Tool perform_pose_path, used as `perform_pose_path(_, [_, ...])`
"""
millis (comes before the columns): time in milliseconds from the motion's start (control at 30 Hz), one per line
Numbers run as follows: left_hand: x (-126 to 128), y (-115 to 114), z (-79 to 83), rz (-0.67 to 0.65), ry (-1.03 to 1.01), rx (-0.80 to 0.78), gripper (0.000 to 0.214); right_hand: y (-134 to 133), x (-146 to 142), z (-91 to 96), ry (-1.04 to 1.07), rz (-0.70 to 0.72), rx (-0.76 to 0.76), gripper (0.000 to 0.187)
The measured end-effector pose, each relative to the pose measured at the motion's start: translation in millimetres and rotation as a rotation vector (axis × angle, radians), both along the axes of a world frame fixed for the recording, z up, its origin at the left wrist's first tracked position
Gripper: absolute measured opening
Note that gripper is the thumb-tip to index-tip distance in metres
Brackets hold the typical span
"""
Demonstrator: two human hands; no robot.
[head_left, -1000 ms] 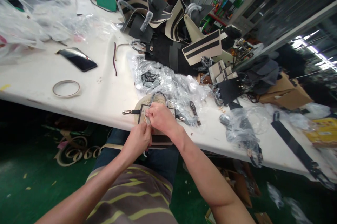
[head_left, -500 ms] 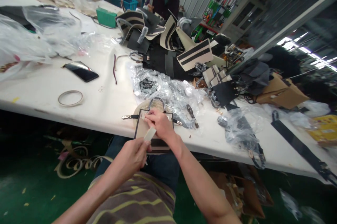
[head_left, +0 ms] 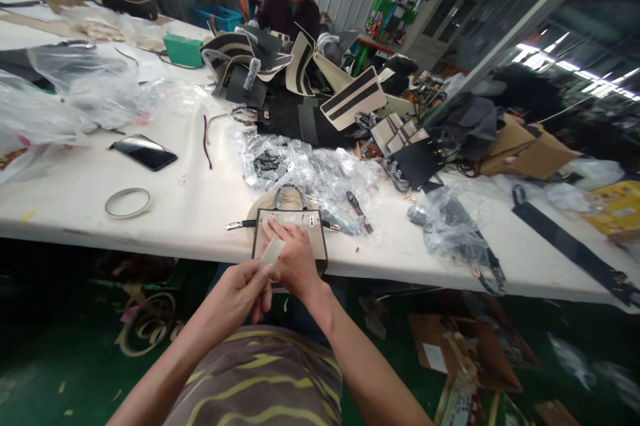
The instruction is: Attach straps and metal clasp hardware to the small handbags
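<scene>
A small beige handbag [head_left: 317, 243] with dark edging lies against the table's front edge, partly over my lap. Its arched handle [head_left: 291, 188] is wrapped, and dark straps with metal ends stick out on both sides. Flat on the bag's front rests my right hand [head_left: 296, 259], fingers stretched out near its upper edge. Just below and to the left, my left hand [head_left: 250, 283] pinches a short, pale, flat strip [head_left: 273, 251] between thumb and fingers. The strip points up beside my right hand. Whatever lies under my right palm is hidden.
Clear plastic wrapping [head_left: 310, 169] lies behind the bag. To the left are a roll of tape [head_left: 127, 203] and a phone [head_left: 145, 151]. Bag panels [head_left: 353, 99] are heaped farther back, where another person [head_left: 287, 9] sits. A dark strap [head_left: 565, 239] lies at right.
My right hand has gone from fingers gathered at the bag's top to lying flatter on its front. A small metal fitting there now shows. The camera view has shifted slightly.
</scene>
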State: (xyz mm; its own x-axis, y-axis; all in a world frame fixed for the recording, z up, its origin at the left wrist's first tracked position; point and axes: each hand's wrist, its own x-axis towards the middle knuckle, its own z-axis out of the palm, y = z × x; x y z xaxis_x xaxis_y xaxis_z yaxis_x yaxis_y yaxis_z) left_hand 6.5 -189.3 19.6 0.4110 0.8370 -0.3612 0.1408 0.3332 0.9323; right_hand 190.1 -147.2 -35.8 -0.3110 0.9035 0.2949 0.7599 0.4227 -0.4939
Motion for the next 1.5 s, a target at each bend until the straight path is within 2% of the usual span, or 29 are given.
perform_pose_path(33, [2.1, 0.4, 0.4, 0.000, -0.004, 0.003, 0.065, -3.9, 9.8, 4.3, 0.101, 0.003, 0.008, 0.048])
perform_pose_path(100, [6.2, 0.1, -0.7, 0.010, 0.001, 0.003, 0.062, -13.2, 29.7, 16.0, 0.346, -0.086, -0.002, 0.041])
perform_pose_path(200, [15.2, 0.3, -6.2, 0.014, 0.046, 0.042, 0.055, -24.9, 53.5, 36.9, 0.624, -0.189, -0.163, 0.036])
perform_pose_path(300, [27.9, 2.4, -10.6, -0.011, 0.127, 0.125, 0.051, -31.2, 64.9, 52.7, 0.701, -0.146, -0.322, 0.037])
perform_pose_path(433, [40.6, 5.9, -4.8, -0.032, 0.183, 0.213, 0.045, -36.6, 70.0, 61.9, 0.716, -0.248, -0.333, 0.019])
perform_pose_path(533, [45.5, 8.6, 4.1, -0.050, 0.143, 0.268, 0.041, -41.0, 74.7, 64.6, 0.738, -0.205, -0.400, 0.019])
perform_pose_path(600, [49.6, 10.9, 7.3, -0.033, 0.082, 0.259, 0.053, -42.5, 78.5, 64.6, 0.719, -0.163, -0.463, 0.021])
perform_pose_path(633, [52.4, 12.0, 7.5, -0.043, 0.052, 0.244, 0.052, -42.6, 80.2, 64.0, 0.705, -0.157, -0.481, 0.022])
perform_pose_path(700, [59.1, 13.2, 5.1, -0.093, 0.026, 0.213, 0.043, -41.8, 82.5, 61.6, 0.676, -0.186, -0.469, 0.023])
perform_pose_path(767, [66.6, 12.6, -0.1, -0.110, 0.049, 0.178, 0.048, -40.2, 83.4, 58.5, 0.650, -0.253, -0.412, 0.022])
perform_pose_path(900, [80.2, 7.0, -12.8, 0.052, 0.131, 0.194, 0.048, -33.6, 81.8, 52.0, 0.562, -0.358, -0.258, 0.017])
perform_pose_path(1033, [95.9, 6.7, -21.5, 0.189, 0.152, 0.277, 0.047, -15.9, 81.8, 46.8, 0.350, -0.405, -0.075, 0.017])
perform_pose_path(1100, [106.8, 12.1, -23.0, 0.203, 0.081, 0.217, 0.046, -2.7, 84.4, 46.0, 0.206, -0.386, -0.025, 0.016])
perform_pose_path(1200, [123.9, 25.7, -23.3, 0.195, -0.088, 0.038, 0.044, 18.8, 90.1, 48.0, 0.010, -0.343, -0.004, 0.017])
perform_pose_path(1333, [137.5, 41.2, -27.0, 0.212, -0.296, -0.173, 0.046, 41.3, 96.8, 49.2, -0.140, -0.292, -0.015, 0.019])
perform_pose_path(1500, [141.6, 43.4, -38.1, 0.252, -0.330, -0.237, 0.045, 49.6, 100.1, 39.7, -0.208, -0.262, -0.072, 0.020])
